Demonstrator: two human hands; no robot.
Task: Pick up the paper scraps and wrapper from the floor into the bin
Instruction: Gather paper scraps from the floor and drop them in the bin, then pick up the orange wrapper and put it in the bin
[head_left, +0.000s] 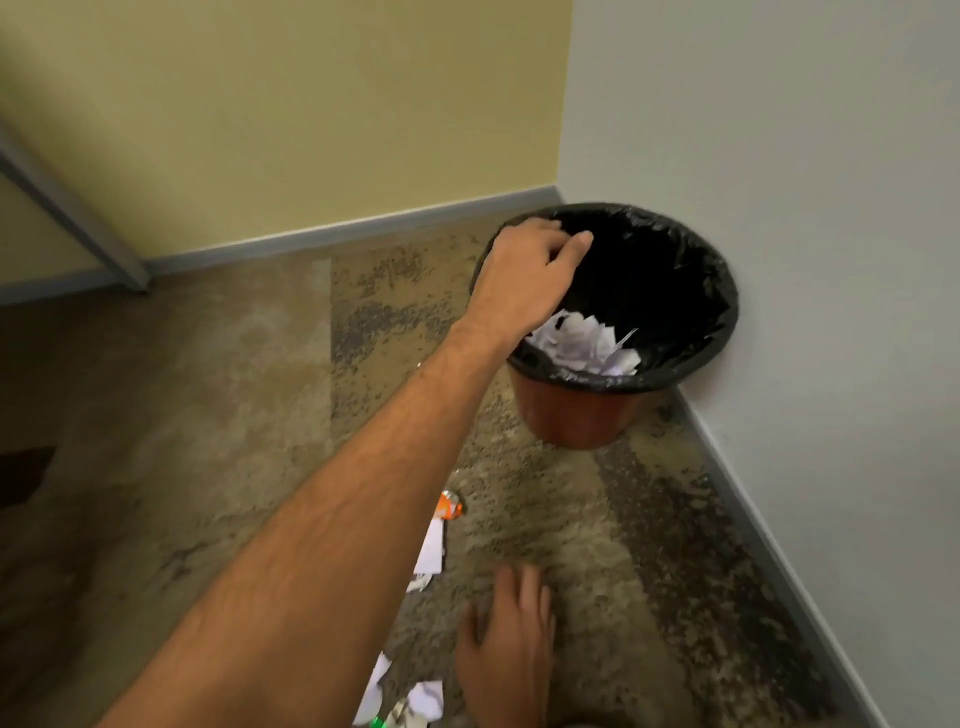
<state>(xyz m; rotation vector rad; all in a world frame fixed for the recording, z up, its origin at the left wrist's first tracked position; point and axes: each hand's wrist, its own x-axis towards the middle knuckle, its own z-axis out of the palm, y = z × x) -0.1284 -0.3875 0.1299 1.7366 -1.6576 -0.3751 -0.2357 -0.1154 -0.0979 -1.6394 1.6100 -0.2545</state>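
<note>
An orange-brown bin (571, 415) with a black liner stands in the corner, and white paper scraps (582, 343) lie inside it. My left hand (524, 270) hangs over the bin's near-left rim, palm down, fingers loosely curled, with nothing seen in it. My right hand (509, 639) is blurred low over the carpet, fingers apart and holding nothing. On the floor, partly hidden by my left forearm, lie an orange wrapper (449, 506), a white paper piece (431, 545) and more torn scraps (426, 699) near the bottom edge.
The bin is tight against the white wall (779, 208) on the right, with the yellow wall (311, 130) behind it. A grey metal leg (78, 218) slants down at far left. A dark patch (26, 473) marks the carpet at left.
</note>
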